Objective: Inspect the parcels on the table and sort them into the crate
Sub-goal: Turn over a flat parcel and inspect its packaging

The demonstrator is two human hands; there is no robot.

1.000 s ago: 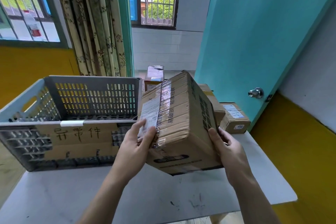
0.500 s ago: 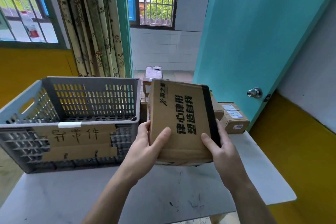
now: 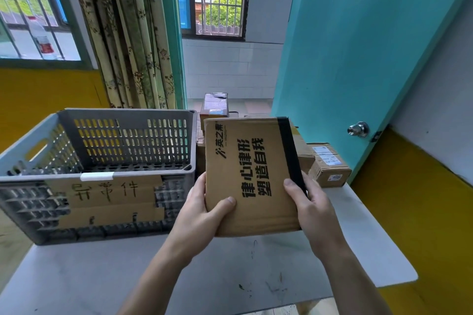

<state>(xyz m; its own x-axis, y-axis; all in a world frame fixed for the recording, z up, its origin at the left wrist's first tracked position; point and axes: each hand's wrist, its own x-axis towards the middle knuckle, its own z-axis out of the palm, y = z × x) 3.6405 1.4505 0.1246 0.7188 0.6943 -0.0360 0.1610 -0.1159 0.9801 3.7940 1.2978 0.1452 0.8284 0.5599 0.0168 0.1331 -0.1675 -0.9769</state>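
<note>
change: printed face of the parcel (image 3: 249, 176) was already turned toward the camera half a second back; pose barely altered since.
left hand (image 3: 202, 215): clamped on parcel's left edge, thumb laid over the front.
right hand (image 3: 311, 208): clamped on right edge, at the black tape.
location: parcel held above table (image 3: 358, 243), just right of crate (image 3: 102, 161).
hidden: rear parcels (image 3: 329, 165) partly blocked; crate label handwriting hard to read.

Bright daylight from windows (image 3: 217, 2) — sharp, edges bowed
</note>
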